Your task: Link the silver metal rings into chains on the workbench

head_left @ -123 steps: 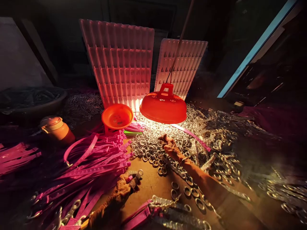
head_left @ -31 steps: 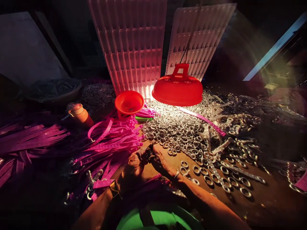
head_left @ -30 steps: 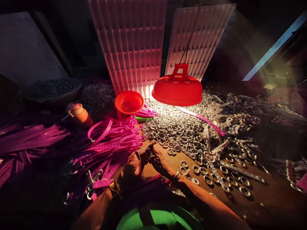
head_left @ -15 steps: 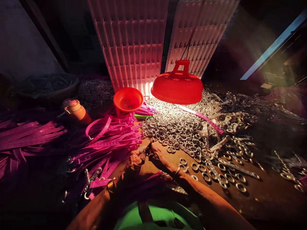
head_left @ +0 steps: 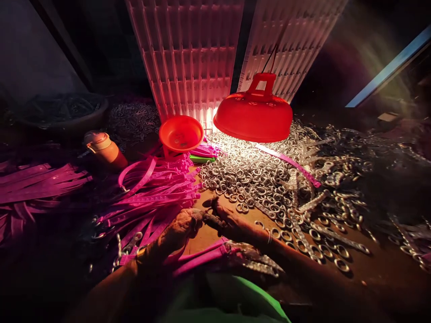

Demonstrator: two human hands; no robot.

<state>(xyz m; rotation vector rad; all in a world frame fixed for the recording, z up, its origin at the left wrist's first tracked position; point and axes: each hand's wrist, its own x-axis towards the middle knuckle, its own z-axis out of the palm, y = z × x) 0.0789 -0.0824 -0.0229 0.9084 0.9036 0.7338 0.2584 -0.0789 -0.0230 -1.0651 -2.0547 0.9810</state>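
My left hand [head_left: 187, 224] is closed, its fingers drawn together over the bare strip of table, beside the magenta straps [head_left: 153, 197]. Whatever it may pinch is too small and dark to name. Fingertips of my right hand [head_left: 222, 219] meet those of my left; its thumb and forefinger stand apart in shadow, and I cannot make out anything between them. Just beyond the hands lies a heap of metal rings [head_left: 235, 179]. More magenta straps [head_left: 205, 256] lie below the hands, near my lap.
A red lamp [head_left: 254, 116] hangs over the rings. Behind the straps stand a red bowl [head_left: 181, 133] and an orange bottle [head_left: 107, 150]. Ring-bearing metal strips [head_left: 313, 202] spread at the right. Ribbed panels [head_left: 198, 58] rise at the back.
My right hand's fingers have spread somewhat, and both hands have turned. More of the magenta straps near my lap shows. The view has shifted slightly.
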